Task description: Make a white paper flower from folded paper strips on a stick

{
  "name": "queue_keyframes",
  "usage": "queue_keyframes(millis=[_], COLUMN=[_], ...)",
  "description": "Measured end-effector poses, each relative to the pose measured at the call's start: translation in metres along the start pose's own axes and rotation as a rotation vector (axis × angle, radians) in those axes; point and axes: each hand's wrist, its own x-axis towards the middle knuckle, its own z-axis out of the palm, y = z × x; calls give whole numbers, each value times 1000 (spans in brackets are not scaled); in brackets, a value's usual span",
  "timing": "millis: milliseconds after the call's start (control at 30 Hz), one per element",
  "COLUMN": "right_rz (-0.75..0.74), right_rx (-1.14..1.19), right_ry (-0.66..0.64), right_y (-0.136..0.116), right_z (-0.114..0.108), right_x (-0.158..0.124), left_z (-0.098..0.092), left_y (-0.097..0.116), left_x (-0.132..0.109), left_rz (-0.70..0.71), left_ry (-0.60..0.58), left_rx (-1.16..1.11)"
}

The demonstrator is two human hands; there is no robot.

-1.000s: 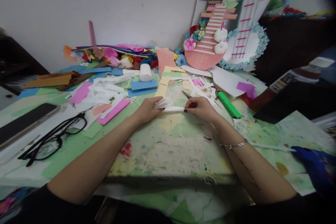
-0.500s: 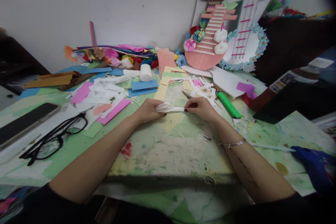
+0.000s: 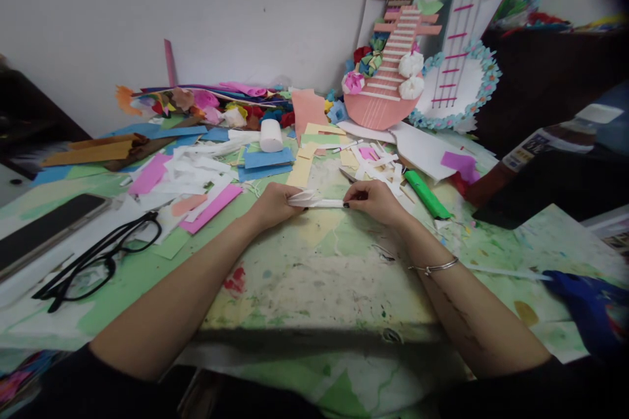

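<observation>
A white paper strip (image 3: 326, 203) is stretched level between my two hands, just above the stained table top. My left hand (image 3: 276, 205) is closed on its wider, folded end, where loose layers stick up. Pinched between the thumb and fingers of my right hand (image 3: 372, 201) is the narrow end. Just beyond the right hand, a dark scissor-like blade tip (image 3: 348, 175) shows among white paper scraps (image 3: 381, 169). A green wrapped stick (image 3: 426, 195) lies to the right of that hand. Blue folded paper (image 3: 265, 162) rests beyond the left hand.
Black glasses (image 3: 103, 258) and a phone (image 3: 52, 230) lie at left. White strips (image 3: 201, 167) and a pink strip (image 3: 211, 209) are heaped nearby. A white roll (image 3: 270, 135) stands farther back. Guitar-shaped paper crafts (image 3: 386, 98) lean at the wall. A bottle (image 3: 545, 150) stands right.
My hands keep the same hold on the paper strip, with hardly any movement. The whole view has shifted very slightly.
</observation>
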Motion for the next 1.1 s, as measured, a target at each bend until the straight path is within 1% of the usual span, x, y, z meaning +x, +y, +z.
queue_keyframes(millis=[100, 233, 400, 500, 667, 833, 1000, 1100], right_rz=[6, 5, -2, -22, -49, -52, -88, -87], right_rx=[4, 13, -4, -20, 12, -19, -46, -66], right_ry=[1, -3, -18, -15, -8, -1, -29, -32], right_y=[1, 2, 4, 5, 4, 8, 7, 6], right_z=[1, 1, 1, 2, 3, 4, 2, 2], right_x=[0, 0, 1, 1, 0, 1, 2, 1], left_z=[-1, 0, 1, 2, 2, 1, -1, -1], left_y=[-1, -4, -8, -9, -10, -9, -4, -4], left_x=[1, 2, 3, 3, 4, 3, 4, 5], left_rz=[-15, 0, -58, -60, -5, 27, 100, 111], left_ry=[-11, -26, 30, 67, 58, 54, -7, -10], left_rx=[20, -17, -11, -32, -61, -54, 25, 44])
